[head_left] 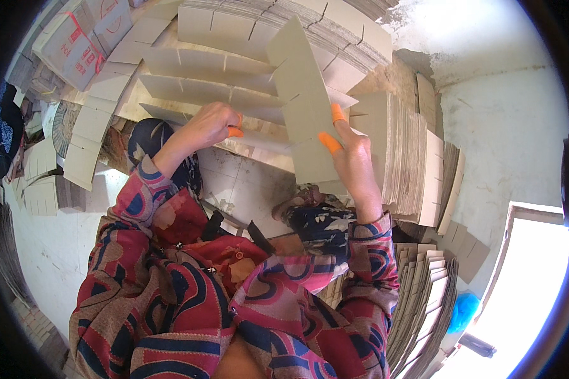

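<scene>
My right hand (pixel 355 158) grips a slotted grey cardboard divider strip (pixel 303 107) by its right edge, with orange finger covers on the thumb and a finger. The strip is held up at a slant and cuts across the ends of several other cardboard strips (pixel 196 91), which stand on edge in rows on the work surface. Over the nearest row is my left hand (pixel 212 125), its fingers curled together, also in orange covers. Whether it pinches anything there is hidden by the fingers.
Tall stacks of slotted cardboard (pixel 395 151) stand to the right, with another stack (pixel 278 25) at the far side. A white carton (pixel 76 47) with red tape sits far left. More cardboard pieces (pixel 423 297) lean low on the right, near a blue bag (pixel 463 312).
</scene>
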The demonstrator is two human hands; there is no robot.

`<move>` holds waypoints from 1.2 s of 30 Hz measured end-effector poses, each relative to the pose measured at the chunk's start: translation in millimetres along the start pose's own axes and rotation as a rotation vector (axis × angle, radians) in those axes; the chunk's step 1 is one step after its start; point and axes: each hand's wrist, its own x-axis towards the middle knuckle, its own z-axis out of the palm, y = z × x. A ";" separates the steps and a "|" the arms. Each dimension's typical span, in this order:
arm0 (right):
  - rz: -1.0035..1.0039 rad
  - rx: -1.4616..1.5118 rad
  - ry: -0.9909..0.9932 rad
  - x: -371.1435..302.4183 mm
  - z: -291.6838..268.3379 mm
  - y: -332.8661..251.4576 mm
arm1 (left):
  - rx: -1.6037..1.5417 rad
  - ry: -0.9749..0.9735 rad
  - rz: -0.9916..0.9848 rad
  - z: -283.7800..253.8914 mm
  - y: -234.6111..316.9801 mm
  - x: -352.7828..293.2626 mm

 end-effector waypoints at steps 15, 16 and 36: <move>-0.113 -0.084 -0.061 -1.8 63.1 37.5 | -0.002 0.007 -0.073 4.0 -2.5 2.6; -0.095 -0.108 -0.078 -2.0 61.1 33.2 | -0.008 0.021 -0.074 5.0 -4.3 2.2; 0.365 -0.848 0.417 -63.4 -28.7 149.4 | 0.152 0.090 -0.058 -21.8 26.6 -9.2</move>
